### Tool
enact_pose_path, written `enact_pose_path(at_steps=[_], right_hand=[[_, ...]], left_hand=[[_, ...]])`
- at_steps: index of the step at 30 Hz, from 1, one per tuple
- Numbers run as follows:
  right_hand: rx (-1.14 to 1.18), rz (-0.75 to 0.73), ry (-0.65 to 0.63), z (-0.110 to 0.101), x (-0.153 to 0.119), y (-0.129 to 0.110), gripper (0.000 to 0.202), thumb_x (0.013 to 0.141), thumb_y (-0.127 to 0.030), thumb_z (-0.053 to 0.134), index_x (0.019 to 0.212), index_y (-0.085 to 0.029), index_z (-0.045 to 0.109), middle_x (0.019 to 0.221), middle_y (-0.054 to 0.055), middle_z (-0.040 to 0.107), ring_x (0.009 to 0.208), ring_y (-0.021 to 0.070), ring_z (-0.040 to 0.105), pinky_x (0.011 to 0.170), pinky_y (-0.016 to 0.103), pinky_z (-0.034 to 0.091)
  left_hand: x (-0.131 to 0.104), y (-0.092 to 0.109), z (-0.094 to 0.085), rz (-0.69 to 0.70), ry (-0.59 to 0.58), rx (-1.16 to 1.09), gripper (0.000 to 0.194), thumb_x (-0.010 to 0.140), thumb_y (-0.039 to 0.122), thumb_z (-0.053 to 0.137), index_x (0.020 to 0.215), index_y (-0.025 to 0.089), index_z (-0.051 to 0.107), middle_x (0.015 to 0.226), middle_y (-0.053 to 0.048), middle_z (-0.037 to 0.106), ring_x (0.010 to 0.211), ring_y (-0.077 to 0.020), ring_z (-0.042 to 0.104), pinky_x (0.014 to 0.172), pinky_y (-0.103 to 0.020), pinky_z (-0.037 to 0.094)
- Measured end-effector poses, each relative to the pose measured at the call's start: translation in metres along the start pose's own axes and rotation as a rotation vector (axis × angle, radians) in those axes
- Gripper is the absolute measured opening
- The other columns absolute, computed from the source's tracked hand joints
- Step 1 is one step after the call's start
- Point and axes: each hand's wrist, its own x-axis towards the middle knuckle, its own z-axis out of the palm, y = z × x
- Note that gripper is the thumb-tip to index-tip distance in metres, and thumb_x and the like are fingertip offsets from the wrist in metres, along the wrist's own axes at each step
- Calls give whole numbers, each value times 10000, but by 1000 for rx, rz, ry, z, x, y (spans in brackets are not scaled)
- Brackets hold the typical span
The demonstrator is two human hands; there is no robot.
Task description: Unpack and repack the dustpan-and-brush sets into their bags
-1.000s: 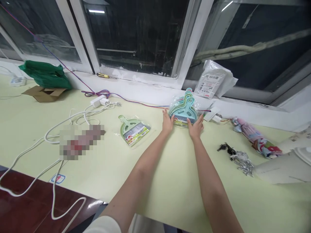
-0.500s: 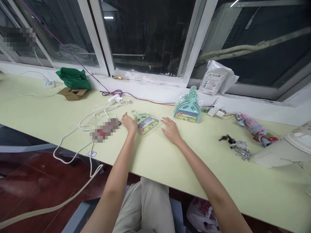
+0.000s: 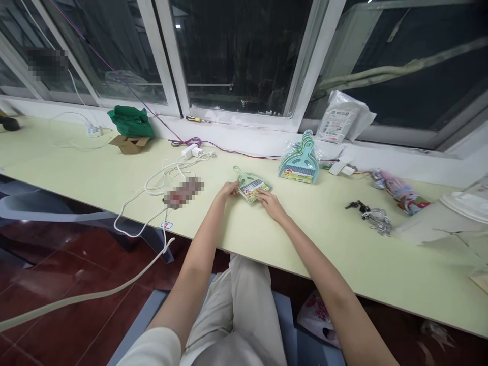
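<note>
A small light green dustpan and brush set (image 3: pixel 247 184), with a yellow-green label across its bristles, lies on the table in front of me. My left hand (image 3: pixel 230 189) has its fingers closed on the set's left edge. At the lower right corner, my right hand (image 3: pixel 270 203) grips the set, fingers over the label and thumb near the front edge. Behind it to the right, a stack of similar dustpan sets (image 3: pixel 299 162) in clear plastic stands near the window wall, a blue-green one in front.
White cables (image 3: pixel 147 190) and a blurred-out item (image 3: pixel 183 193) lie to the left. Further back are a green bag (image 3: pixel 131 122) and a cardboard box (image 3: pixel 130 144). Keys (image 3: pixel 377 221), a folded umbrella-like bundle (image 3: pixel 402 193) and a white bucket (image 3: pixel 438 218) are at right.
Both hands have closed in from either side and taken hold of the green dustpan and brush set. Before, they were spread beside it. The camera view has shifted slightly.
</note>
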Motion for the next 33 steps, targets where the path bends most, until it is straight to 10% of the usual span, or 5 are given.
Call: enact_pose_path(at_steps=[6, 14, 24, 33], right_hand=[[17, 109, 198, -34, -29, 0, 452, 896, -351, 514, 1331, -230, 531, 1448, 75, 467, 1298, 218, 471, 1127, 427, 318], [221, 492, 341, -52, -32, 14, 408, 849, -563, 511, 868, -200, 698, 862, 75, 741, 723, 224, 695, 814, 380, 508], [882, 654, 633, -42, -23, 16, 409, 526, -359, 827, 798, -192, 570, 742, -7, 703, 738, 156, 664, 726, 294, 548], [1040, 662, 535, -51, -20, 3, 445, 534, -198, 809, 928, -193, 602, 737, 5, 718, 711, 192, 699, 603, 295, 601]], left_hand=[[2, -14, 28, 64, -172, -76, 163, 775, 278, 679, 781, 141, 592, 611, -18, 588, 575, -133, 585, 634, -281, 514], [-15, -21, 47, 264, -344, -172, 205, 811, 322, 657, 955, 180, 623, 884, -53, 686, 759, -142, 646, 713, -269, 527], [-35, -23, 57, 321, -497, -232, 532, 755, 356, 718, 1258, 271, 568, 1042, -40, 684, 893, -181, 651, 759, -307, 530], [-5, -3, 51, 174, -142, -274, 259, 882, 305, 558, 1044, 116, 631, 893, -93, 687, 784, -158, 665, 707, -278, 535]])
